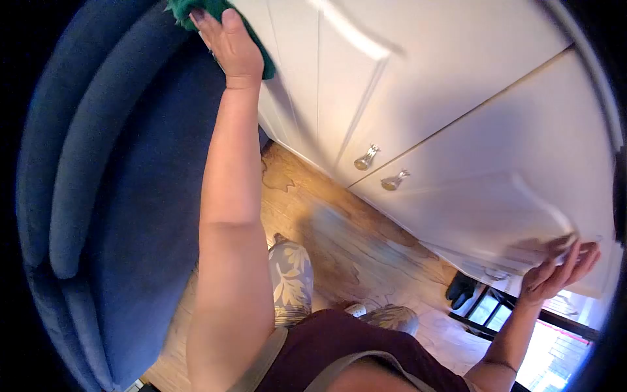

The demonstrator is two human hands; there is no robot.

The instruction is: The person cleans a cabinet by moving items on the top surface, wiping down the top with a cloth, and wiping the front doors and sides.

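At the top left, my left hand [236, 49] reaches far forward and grips a fluffy green cloth [253, 32]. The cloth lies between the hand and the white cabinet front, close to the dark blue sofa. Its full shape is hidden by the hand and cut off by the frame. On the right, my right hand [560, 269] has its fingers stretched out and apart, near the lower edge of a white cabinet door [457, 209]. Whether its fingertips touch the door I cannot tell. No object shows clearly in it.
A dark blue sofa [153, 150] fills the left side. Two metal knobs [367, 157] stick out from the cabinet doors. Below lies a wooden floor [326, 242]. Dark shoes [461, 290] and a black-framed rack [486, 310] stand at the lower right.
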